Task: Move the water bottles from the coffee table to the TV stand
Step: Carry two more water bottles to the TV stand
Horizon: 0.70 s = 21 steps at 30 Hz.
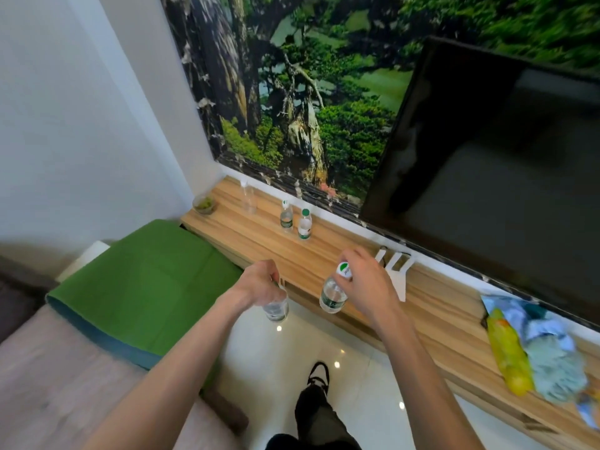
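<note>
My left hand (pixel 263 280) grips a clear water bottle (pixel 276 308) by its top, hanging just off the front edge of the wooden TV stand (pixel 324 254). My right hand (pixel 363 284) holds a second water bottle (pixel 332 295) with a green-and-white cap by its neck, over the stand's front edge. Two small water bottles with green labels (pixel 286 217) (pixel 304 224) stand upright together on the stand near the wall. A taller clear bottle without a label (pixel 249 198) stands further left on the stand.
A large dark TV (pixel 493 157) fills the right on the stand. A small glass bowl of greenery (pixel 204 204) sits at the stand's left end. Yellow and blue snack bags (pixel 532 349) lie at the right. A green-covered table (pixel 146 287) adjoins at left. White brackets (pixel 397 271) sit near my right hand.
</note>
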Available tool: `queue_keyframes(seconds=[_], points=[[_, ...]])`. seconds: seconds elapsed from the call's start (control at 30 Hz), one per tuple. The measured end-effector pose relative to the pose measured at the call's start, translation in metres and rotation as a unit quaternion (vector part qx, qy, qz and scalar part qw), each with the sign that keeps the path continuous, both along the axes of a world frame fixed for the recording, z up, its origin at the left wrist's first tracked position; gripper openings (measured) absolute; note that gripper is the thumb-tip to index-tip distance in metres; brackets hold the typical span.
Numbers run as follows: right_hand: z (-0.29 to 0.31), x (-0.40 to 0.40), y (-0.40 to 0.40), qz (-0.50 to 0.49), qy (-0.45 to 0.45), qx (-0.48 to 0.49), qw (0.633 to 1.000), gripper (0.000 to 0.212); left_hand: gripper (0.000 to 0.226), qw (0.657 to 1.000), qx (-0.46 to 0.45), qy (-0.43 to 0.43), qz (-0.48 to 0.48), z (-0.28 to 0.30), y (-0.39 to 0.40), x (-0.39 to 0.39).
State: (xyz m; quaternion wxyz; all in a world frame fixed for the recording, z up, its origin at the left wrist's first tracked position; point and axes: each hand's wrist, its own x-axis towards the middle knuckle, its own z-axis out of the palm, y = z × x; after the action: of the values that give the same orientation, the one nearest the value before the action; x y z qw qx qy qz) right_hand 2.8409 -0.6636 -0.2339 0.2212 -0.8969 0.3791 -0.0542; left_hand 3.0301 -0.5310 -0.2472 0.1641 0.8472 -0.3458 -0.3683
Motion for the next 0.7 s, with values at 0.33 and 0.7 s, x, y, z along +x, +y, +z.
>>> queue_keyframes(seconds=[0.33, 0.7], points=[[-0.022, 0.045, -0.101, -0.05, -0.005, 0.037, 0.998, 0.033, 0.028, 1.0, 0.0, 0.018, 0.023, -0.01, -0.116, 0.05], [-0.034, 0.106, -0.172, -0.066, -0.003, 0.044, 0.997, 0.032, 0.027, 1.0, -0.004, 0.0, 0.002, -0.02, -0.189, 0.112]])
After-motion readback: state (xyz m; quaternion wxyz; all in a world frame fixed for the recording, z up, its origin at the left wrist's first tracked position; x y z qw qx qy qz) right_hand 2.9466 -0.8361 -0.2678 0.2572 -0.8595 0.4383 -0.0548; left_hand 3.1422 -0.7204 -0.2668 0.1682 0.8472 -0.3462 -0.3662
